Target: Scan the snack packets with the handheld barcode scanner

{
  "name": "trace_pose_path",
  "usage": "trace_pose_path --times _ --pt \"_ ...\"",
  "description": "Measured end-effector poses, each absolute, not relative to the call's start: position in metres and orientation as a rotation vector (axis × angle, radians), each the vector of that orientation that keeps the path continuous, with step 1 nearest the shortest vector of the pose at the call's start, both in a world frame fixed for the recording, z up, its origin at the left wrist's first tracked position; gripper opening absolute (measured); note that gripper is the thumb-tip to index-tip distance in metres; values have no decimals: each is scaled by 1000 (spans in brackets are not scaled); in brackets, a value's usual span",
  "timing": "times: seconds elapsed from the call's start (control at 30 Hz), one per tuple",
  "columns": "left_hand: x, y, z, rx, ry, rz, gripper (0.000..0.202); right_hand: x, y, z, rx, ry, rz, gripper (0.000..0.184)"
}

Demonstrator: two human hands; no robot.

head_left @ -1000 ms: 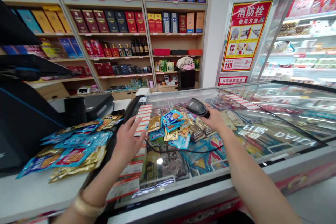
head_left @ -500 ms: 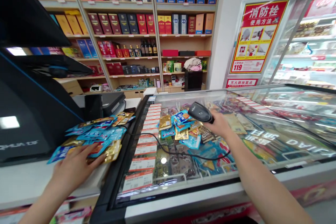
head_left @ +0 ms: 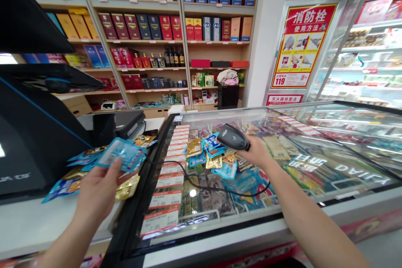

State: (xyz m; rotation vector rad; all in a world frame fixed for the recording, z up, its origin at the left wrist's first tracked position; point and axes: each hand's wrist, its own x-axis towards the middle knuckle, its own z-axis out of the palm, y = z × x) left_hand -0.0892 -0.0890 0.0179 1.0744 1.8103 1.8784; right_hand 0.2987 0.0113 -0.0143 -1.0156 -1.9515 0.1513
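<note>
My left hand [head_left: 96,190] is closed on a light blue snack packet [head_left: 121,153], lifted above a heap of blue and gold snack packets [head_left: 75,173] on the white counter [head_left: 37,226]. My right hand [head_left: 257,153] grips a black barcode scanner [head_left: 233,137] over the glass freezer lid [head_left: 314,163]. The scanner's head points left toward a smaller pile of packets [head_left: 210,155] lying on the glass. Its black cable [head_left: 201,184] trails across the lid toward the counter.
A dark register screen [head_left: 28,142] stands at the left, with a black device [head_left: 125,123] behind the heap. Price tags [head_left: 169,184] line the freezer's left edge. Shelves of boxed goods [head_left: 163,25] fill the back wall; a red poster [head_left: 300,44] hangs right.
My left hand swung from the freezer lid to the counter heap, then lifted a blue packet off it. The right hand with the scanner stayed nearly in place.
</note>
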Motion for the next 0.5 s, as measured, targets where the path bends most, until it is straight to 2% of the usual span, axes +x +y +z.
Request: trace_pose_path --times 0.13,0.27,0.5 --pt "-42 -61 8 881 1368 1805 41 287 5 -14 -925 -1981 283 21" --pt "-5 -38 -2 875 1274 1788 41 279 1 -15 -866 -2051 361 27" --pt "24 -18 -22 974 1270 1757 39 270 -6 -9 -831 -2102 398 25"
